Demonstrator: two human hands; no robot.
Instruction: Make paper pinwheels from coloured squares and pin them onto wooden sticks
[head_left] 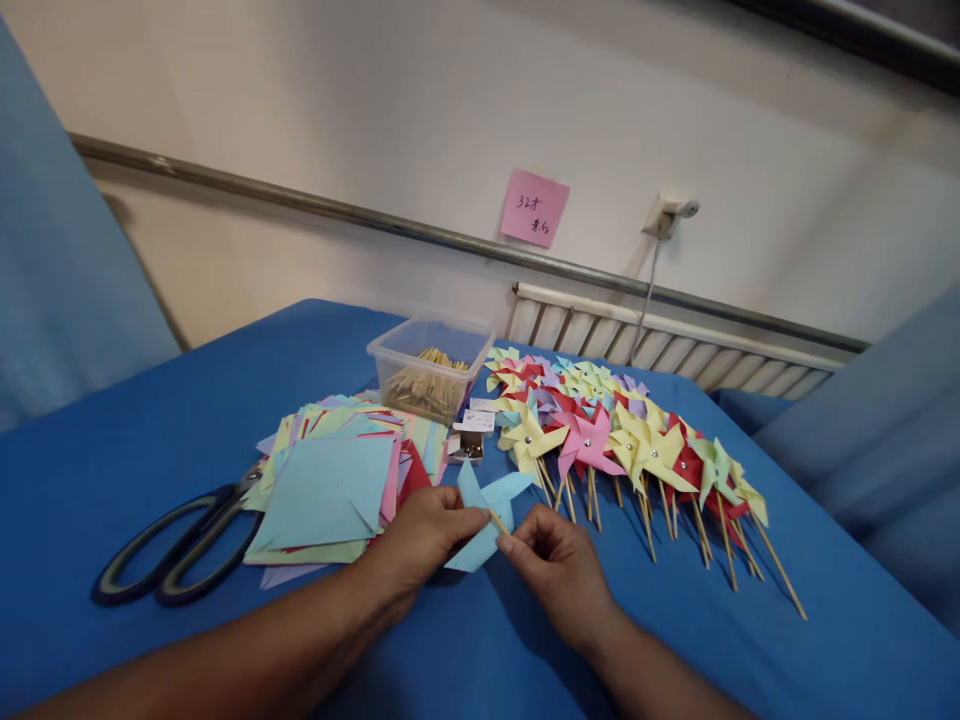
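Note:
A light blue paper pinwheel (491, 498) is held up over the blue-covered table, its folded blades spread. My left hand (427, 525) pinches its left side between thumb and fingers. With thumb and fingertips, my right hand (551, 560) grips a short wooden stick (498, 523) whose end lies at the pinwheel's centre. Just behind the pinwheel stands a small open box of metal pins (470, 447). Left of my left hand lies a stack of coloured paper squares (322, 490), a light blue one on top. My fingers hide part of the stick.
Black-handled scissors (184, 545) lie left of the papers. A clear plastic tub (386, 370) of wooden sticks stands behind them. Many finished pinwheels (589, 440) on sticks cover the table's right side. A rail, a radiator (675, 335) and a pink note (535, 208) are at the wall.

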